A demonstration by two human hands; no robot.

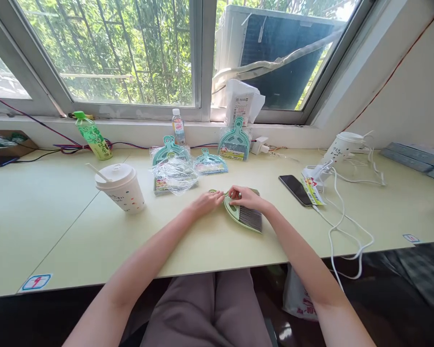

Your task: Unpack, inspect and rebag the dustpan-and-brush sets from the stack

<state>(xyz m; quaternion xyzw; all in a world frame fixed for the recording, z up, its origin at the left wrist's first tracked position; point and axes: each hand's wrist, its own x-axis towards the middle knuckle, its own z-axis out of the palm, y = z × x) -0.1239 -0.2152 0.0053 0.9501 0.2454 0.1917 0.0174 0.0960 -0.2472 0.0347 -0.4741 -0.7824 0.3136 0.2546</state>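
Note:
A small light-green dustpan with a matching hand brush [250, 218] lies on the table in front of me, its grey bristles pointing right. My left hand [209, 202] is closed around the handle end of the set, its fingertips partly hidden. Over the top of the brush, my right hand [246, 198] has its fingers curled, thumb and fingertips pinching near where handle and head meet. Farther back are other dustpan sets: one under crumpled clear plastic wrap [177, 174], a packaged one [211, 163] beside it, and another packaged one [235, 144] leaning near the window sill.
A white lidded cup [121, 190] with a straw stands left; another cup [338, 149] leans at right. A phone [295, 189] lies near tangled white cables [342, 219]. A green-capped bottle [94, 136] and a clear bottle [178, 127] stand along the back.

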